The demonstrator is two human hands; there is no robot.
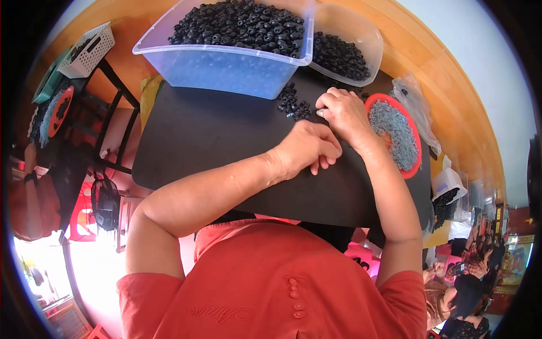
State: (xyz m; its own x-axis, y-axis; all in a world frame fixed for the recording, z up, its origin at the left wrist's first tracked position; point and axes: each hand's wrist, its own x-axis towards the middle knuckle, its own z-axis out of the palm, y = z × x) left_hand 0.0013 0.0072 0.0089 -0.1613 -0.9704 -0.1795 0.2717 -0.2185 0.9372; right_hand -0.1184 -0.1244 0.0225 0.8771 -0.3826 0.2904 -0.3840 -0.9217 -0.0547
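The left hand [309, 148] rests on the flat black worktop [214, 135], fingers curled under; whether it holds anything cannot be told. The right hand [341, 111], fingers bent, touches a small heap of black ring-shaped parts [293, 103] just below the clear plastic bin [226, 68].

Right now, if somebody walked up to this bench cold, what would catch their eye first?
Probably the big clear tub at the far edge of the black mat, heaped with small black rings. Next, the red dish of grey bits on the right, beside the right hand, which rests by a small loose pile of rings. The left hand is curled on the mat just in front.
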